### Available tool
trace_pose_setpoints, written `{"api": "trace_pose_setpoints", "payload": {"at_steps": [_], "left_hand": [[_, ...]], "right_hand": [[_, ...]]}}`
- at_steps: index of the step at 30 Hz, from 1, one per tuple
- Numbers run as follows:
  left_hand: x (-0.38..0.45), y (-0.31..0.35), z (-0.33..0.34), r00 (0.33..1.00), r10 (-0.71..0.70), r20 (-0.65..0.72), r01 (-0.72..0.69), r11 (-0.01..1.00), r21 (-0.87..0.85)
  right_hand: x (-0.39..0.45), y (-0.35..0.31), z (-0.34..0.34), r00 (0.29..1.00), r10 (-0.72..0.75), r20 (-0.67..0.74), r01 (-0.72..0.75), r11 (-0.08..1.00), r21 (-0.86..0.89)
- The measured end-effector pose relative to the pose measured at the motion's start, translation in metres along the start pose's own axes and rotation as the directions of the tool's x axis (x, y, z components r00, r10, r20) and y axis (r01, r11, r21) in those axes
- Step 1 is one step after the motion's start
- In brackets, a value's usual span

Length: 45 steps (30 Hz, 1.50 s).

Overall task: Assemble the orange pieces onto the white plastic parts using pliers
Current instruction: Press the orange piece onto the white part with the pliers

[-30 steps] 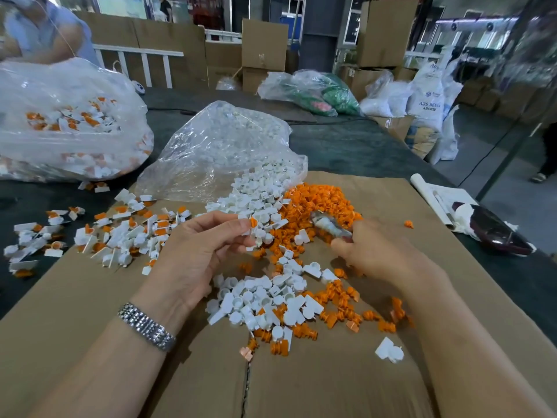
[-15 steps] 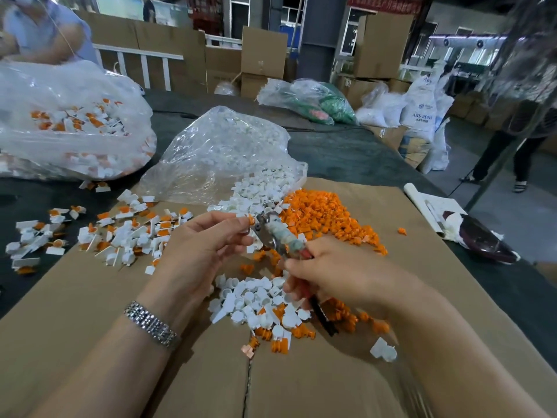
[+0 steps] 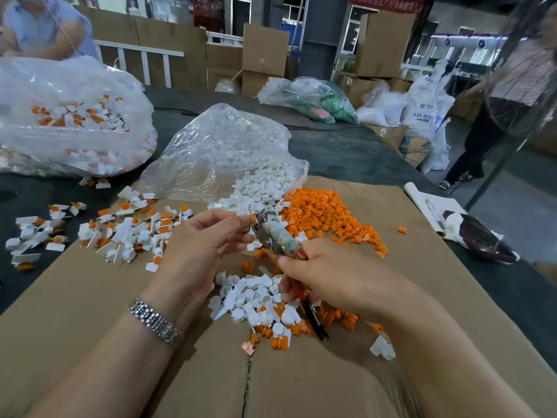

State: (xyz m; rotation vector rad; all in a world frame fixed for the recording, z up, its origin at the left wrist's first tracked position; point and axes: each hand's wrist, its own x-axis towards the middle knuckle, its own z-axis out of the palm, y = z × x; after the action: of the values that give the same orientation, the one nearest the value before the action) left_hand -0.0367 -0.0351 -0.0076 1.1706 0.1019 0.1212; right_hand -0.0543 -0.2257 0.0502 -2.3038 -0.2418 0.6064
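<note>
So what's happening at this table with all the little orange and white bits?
A person is fitting small plastic parts together by hand. The left hand pinches a piece with an orange tip, and the right hand grips pliers whose nose meets that piece. Loose orange pieces and white parts lie heaped on the cardboard. Joined orange-and-white ones are scattered to the left.
</note>
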Motion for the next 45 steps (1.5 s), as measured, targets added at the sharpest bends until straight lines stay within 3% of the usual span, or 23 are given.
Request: {"api": "trace_pose_setpoints", "payload": {"at_steps": [19, 27, 31, 37, 39, 41, 45], "left_hand": [[-0.004, -0.001, 0.004, 1.0, -0.019, 0.002, 0.019, 0.999, 0.031], [-0.001, -0.004, 0.0, 0.998, -0.052, -0.022, 0.051, 0.999, -0.018], [-0.001, -0.004, 0.001, 0.999, -0.04, -0.023, 0.039, 0.999, -0.025], [-0.003, -0.002, 0.002, 0.999, -0.002, -0.033, 0.003, 1.0, 0.017], [-0.004, -0.001, 0.001, 1.0, 0.0, -0.023, 0.001, 1.0, 0.022], [-0.004, 0.0, 0.0, 1.0, -0.015, -0.004, 0.016, 0.999, 0.034], [-0.004, 0.001, -0.001, 0.997, -0.063, 0.046, 0.06, 0.995, 0.081]], "right_hand": [[-0.005, -0.004, 0.004, 0.998, -0.058, 0.026, 0.059, 0.998, -0.038], [0.002, -0.01, 0.025, 0.982, -0.105, -0.156, 0.073, 0.977, -0.202], [0.006, -0.007, 0.027, 0.975, -0.127, -0.184, 0.077, 0.963, -0.257], [-0.008, -0.001, -0.006, 0.999, -0.029, 0.034, 0.022, 0.985, 0.17], [-0.01, 0.006, -0.019, 0.999, -0.022, -0.026, 0.023, 0.998, 0.057], [-0.002, 0.015, -0.031, 0.983, -0.001, -0.185, -0.021, 0.993, -0.115], [0.036, 0.046, -0.045, 0.916, 0.053, -0.398, -0.224, 0.89, -0.396]]}}
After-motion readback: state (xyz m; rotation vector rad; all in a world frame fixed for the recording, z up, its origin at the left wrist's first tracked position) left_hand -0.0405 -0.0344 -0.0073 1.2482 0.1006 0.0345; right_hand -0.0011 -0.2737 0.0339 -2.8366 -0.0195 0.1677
